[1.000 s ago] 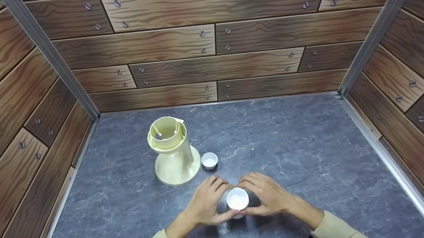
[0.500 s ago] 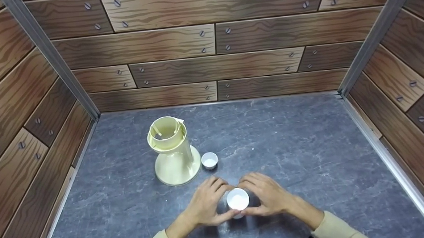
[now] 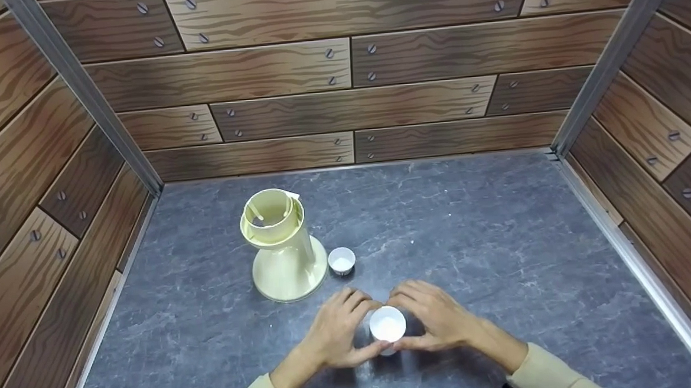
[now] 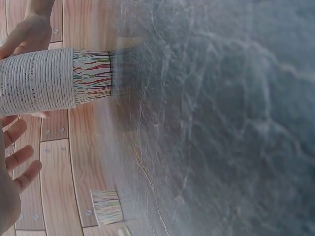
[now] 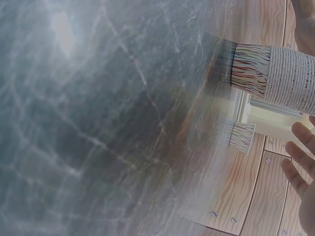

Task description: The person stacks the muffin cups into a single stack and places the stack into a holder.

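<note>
A tall stack of nested white paper cups (image 3: 388, 323) stands upright in the head view, its open top facing up. My left hand (image 3: 342, 329) holds it from the left and my right hand (image 3: 433, 318) from the right, with both thumbs meeting on the near side. Seen in the left wrist view, the stack (image 4: 39, 81) has many closely set rims and a bottom cup with wavy coloured lines. The lower fingers (image 5: 298, 162) of my right hand spread away from the cups. Beyond the hands, a single small paper cup (image 3: 342, 261) sits upright.
A cream plastic stand (image 3: 284, 271) with a wide round base and a hollow ring-shaped top stands left of the single cup. The grey marbled table (image 3: 472, 240) is bordered by wood-patterned walls (image 3: 282, 114) and metal corner posts (image 3: 600, 80).
</note>
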`<state>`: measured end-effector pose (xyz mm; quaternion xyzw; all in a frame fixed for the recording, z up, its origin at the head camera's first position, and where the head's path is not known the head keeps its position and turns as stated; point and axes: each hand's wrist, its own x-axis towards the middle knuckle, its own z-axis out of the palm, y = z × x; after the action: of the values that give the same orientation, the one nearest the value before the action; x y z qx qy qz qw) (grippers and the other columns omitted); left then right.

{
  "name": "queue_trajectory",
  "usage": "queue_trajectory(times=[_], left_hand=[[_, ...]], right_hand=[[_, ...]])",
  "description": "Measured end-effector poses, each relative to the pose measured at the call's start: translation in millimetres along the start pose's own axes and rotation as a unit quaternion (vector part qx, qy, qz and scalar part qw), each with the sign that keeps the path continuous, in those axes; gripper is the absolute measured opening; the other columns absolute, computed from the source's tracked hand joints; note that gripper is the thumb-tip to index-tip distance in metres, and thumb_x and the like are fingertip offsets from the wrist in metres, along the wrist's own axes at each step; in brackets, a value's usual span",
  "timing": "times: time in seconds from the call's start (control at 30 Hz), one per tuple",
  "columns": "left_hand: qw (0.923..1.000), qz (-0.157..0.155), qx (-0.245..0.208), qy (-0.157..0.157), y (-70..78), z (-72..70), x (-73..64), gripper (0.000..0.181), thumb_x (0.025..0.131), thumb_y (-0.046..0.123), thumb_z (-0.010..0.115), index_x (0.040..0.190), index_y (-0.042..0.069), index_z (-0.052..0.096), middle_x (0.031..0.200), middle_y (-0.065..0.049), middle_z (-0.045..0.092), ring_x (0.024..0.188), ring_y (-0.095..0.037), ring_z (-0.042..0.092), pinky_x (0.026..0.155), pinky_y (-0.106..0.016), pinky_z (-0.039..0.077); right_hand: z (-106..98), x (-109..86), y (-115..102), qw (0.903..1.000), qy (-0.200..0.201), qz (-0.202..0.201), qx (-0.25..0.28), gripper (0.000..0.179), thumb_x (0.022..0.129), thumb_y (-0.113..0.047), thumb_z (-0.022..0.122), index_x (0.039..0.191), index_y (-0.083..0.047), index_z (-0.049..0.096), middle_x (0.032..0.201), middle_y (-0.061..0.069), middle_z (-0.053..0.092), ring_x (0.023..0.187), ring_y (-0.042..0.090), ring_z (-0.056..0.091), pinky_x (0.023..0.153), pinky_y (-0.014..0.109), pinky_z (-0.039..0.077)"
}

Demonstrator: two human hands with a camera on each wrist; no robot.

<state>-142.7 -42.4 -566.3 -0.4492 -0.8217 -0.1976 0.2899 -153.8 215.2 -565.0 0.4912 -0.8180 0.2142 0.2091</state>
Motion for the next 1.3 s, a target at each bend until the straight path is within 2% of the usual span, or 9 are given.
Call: queue_trajectory(times=[0.37, 0.7, 0.87, 1.0, 1.3], left_hand=[[0.9999, 0.014, -0.004, -0.005, -6.6, -1.7, -1.8, 0.056, 0.086, 0.064, 0.072, 0.119, 0.019, 0.069, 0.105, 0.004, 0.068, 0.097, -0.013, 0.061, 0.085, -0.026, 0.052], [0.9989, -0.024, 0.011, -0.040, -28.4, -3.7, -15.2, 0.066, 0.090, 0.074, 0.062, 0.126, 0.019, 0.068, 0.109, 0.006, 0.068, 0.101, -0.013, 0.061, 0.087, -0.029, 0.051], [0.9968, -0.036, 0.032, -0.064, -42.7, -6.9, -19.1, 0.070, 0.083, 0.070, 0.073, 0.129, 0.018, 0.068, 0.113, 0.004, 0.069, 0.103, -0.015, 0.062, 0.089, -0.031, 0.052], [0.9951, -0.050, 0.041, -0.075, -53.7, -9.6, -19.5, 0.074, 0.076, 0.065, 0.082, 0.131, 0.017, 0.068, 0.116, 0.002, 0.071, 0.106, -0.017, 0.063, 0.091, -0.034, 0.054], [0.9918, -0.048, 0.077, -0.090, -72.7, -13.7, -14.7, 0.077, 0.078, 0.070, 0.078, 0.132, 0.016, 0.067, 0.119, -0.001, 0.070, 0.110, -0.021, 0.063, 0.096, -0.039, 0.053]], right_hand=[[0.8, -0.2, -1.0, 1.0000, 0.000, -0.001, -0.001, 0.055, 0.092, -0.066, 0.068, 0.118, -0.018, 0.068, 0.112, -0.004, 0.069, 0.102, 0.012, 0.065, 0.089, 0.033, 0.056], [-1.5, -1.5, -0.5, 0.9999, -0.009, 0.006, 0.006, 0.055, 0.090, -0.065, 0.071, 0.120, -0.018, 0.067, 0.112, -0.004, 0.069, 0.101, 0.013, 0.065, 0.087, 0.034, 0.056], [-2.9, -1.4, -2.1, 0.9992, -0.030, 0.023, 0.012, 0.057, 0.091, -0.067, 0.069, 0.122, -0.019, 0.066, 0.114, -0.004, 0.069, 0.103, 0.014, 0.065, 0.089, 0.035, 0.056], [-3.1, -1.1, -1.4, 0.9994, -0.027, 0.019, 0.006, 0.057, 0.091, -0.067, 0.069, 0.121, -0.018, 0.067, 0.113, -0.003, 0.069, 0.103, 0.014, 0.065, 0.089, 0.035, 0.056], [-2.0, -1.2, -0.3, 0.9998, -0.017, 0.007, 0.000, 0.057, 0.091, -0.067, 0.069, 0.119, -0.017, 0.067, 0.111, -0.003, 0.069, 0.101, 0.013, 0.065, 0.089, 0.034, 0.055]])
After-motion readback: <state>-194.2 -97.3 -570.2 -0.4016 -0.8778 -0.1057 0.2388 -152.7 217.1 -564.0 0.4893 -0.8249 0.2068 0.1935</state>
